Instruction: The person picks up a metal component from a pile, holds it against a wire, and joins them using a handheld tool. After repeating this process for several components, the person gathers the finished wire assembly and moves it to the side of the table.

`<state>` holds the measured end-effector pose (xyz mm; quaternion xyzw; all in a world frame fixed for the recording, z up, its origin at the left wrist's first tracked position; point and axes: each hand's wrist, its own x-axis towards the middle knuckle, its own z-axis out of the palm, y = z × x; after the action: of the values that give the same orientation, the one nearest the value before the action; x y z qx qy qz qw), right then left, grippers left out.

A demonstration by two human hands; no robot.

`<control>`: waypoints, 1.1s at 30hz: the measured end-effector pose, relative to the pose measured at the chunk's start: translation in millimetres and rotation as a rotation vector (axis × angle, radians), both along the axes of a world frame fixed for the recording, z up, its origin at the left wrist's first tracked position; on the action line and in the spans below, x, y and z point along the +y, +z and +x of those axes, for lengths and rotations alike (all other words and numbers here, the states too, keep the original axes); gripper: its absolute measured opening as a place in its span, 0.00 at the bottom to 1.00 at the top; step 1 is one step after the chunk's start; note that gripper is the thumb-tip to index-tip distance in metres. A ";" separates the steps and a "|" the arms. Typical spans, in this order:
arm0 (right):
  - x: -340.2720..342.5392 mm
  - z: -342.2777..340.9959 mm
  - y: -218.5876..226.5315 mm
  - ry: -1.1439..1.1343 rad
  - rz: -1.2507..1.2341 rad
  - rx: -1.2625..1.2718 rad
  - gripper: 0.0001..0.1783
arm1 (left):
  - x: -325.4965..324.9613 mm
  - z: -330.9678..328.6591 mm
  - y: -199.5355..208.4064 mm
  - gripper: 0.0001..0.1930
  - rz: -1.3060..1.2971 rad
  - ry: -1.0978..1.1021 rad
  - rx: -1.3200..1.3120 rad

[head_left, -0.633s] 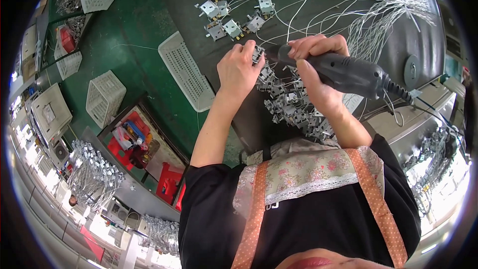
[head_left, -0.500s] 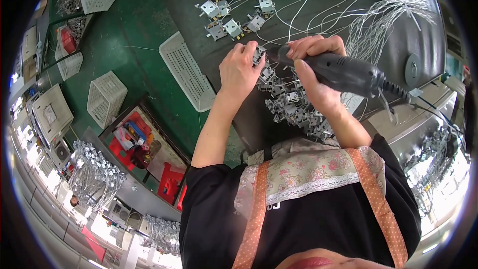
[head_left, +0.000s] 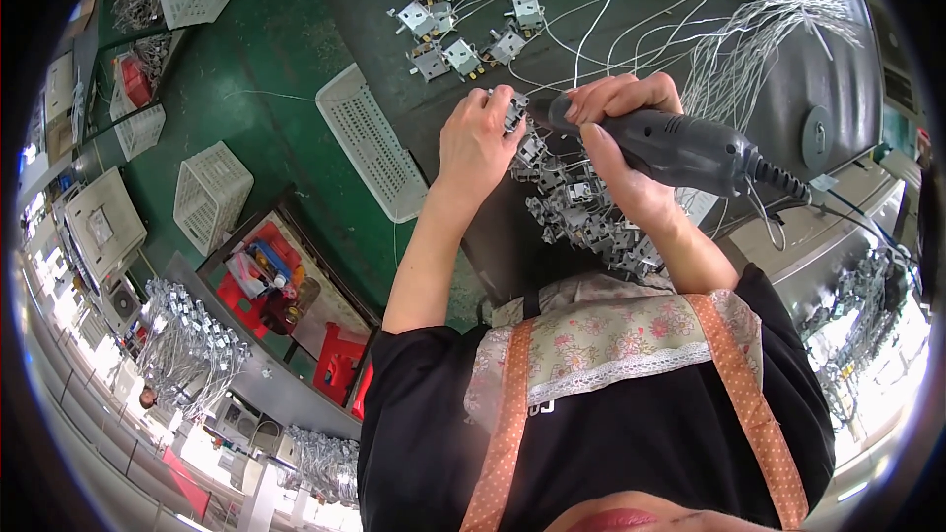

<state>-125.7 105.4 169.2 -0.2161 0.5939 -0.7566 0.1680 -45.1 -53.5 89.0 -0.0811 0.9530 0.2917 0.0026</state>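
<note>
My left hand (head_left: 473,143) is closed round a small silver metal thermostat (head_left: 514,114), its fingers partly covering it. In my right hand (head_left: 631,172) lies a dark grey electric screwdriver (head_left: 685,150), held sideways with its nose pointing left at the thermostat. The tip is in shadow, so I cannot tell whether it touches. Below and between my hands, a heap of similar thermostats (head_left: 581,207) lies on the dark worktable. Beyond my left hand sit several more thermostats (head_left: 461,56), with long thin silver tubes (head_left: 616,0) running off to the right.
The tubes gather in a bundle (head_left: 803,12) at the far right. A coiled cord (head_left: 783,177) leaves the screwdriver's rear. Past the table's left edge stand white perforated baskets (head_left: 370,143) and an open drawer-like tray (head_left: 296,286) with red and blue items. A round dark disc (head_left: 816,138) lies right.
My left hand has shifted very slightly to the right with the thermostat. The screwdriver has barely moved, and its hanging loop has swung a little.
</note>
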 end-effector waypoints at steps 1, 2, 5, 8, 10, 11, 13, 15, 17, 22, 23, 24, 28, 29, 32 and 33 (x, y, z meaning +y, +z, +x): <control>0.4 -0.2 1.4 0.000 0.001 0.001 0.16 | -0.1 -0.3 0.7 0.17 0.001 0.000 0.001; 0.4 -0.8 3.3 0.007 0.001 0.003 0.16 | -0.5 -0.5 1.9 0.17 -0.002 -0.009 0.002; -0.4 -1.2 3.7 0.008 0.002 -0.002 0.16 | -0.3 -1.8 6.2 0.18 -0.014 -0.026 -0.011; -3.0 -2.1 2.8 -0.001 -0.005 -0.006 0.16 | -0.5 -1.7 5.6 0.18 -0.030 -0.036 -0.024; -3.9 -3.4 1.7 -0.003 -0.016 -0.004 0.15 | -0.7 -2.0 5.5 0.18 -0.039 -0.038 -0.022; -3.8 -3.9 0.9 -0.013 -0.011 -0.018 0.15 | -0.8 -2.6 6.4 0.18 -0.032 -0.036 -0.037; -2.2 -5.7 -0.8 -0.022 -0.006 -0.033 0.15 | -0.8 -2.9 6.9 0.18 -0.026 -0.032 -0.051; 0.3 -8.3 -3.0 -0.058 -0.030 -0.010 0.15 | -1.0 -2.2 6.7 0.16 0.056 -0.013 -0.016; -5.3 -11.2 -7.6 -0.116 -0.119 -0.050 0.15 | -1.6 -3.1 8.8 0.15 0.130 -0.001 -0.052; -22.7 -15.0 -31.3 -0.259 0.125 -0.199 0.14 | -9.1 2.1 -8.5 0.16 0.410 -0.011 -0.123; -21.6 -13.8 -37.2 -0.265 0.124 -0.199 0.14 | -10.8 1.4 -8.9 0.16 0.429 0.035 -0.078; -19.4 -13.1 -42.3 -0.219 0.182 -0.255 0.13 | -12.5 -0.2 -9.2 0.17 0.449 0.079 -0.034; -17.4 -3.7 -46.7 -0.173 0.253 -0.237 0.12 | -41.1 -13.9 -31.2 0.26 -0.119 0.017 0.142; -18.1 -6.2 -44.6 -0.170 0.286 -0.207 0.10 | -46.7 -19.4 -32.1 0.26 -0.124 0.023 0.146; -10.0 -0.1 -51.2 -0.134 0.307 -0.201 0.13 | -59.6 -32.3 -35.1 0.37 -0.435 -0.129 0.088; -8.5 0.3 -50.9 -0.130 0.308 -0.207 0.13 | -63.9 -34.1 -39.6 0.37 -0.432 -0.129 0.087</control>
<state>-125.3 96.9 118.3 -0.0702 0.6951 -0.6840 0.2100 -79.2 -117.5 49.5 -0.0061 0.9958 0.0834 -0.0373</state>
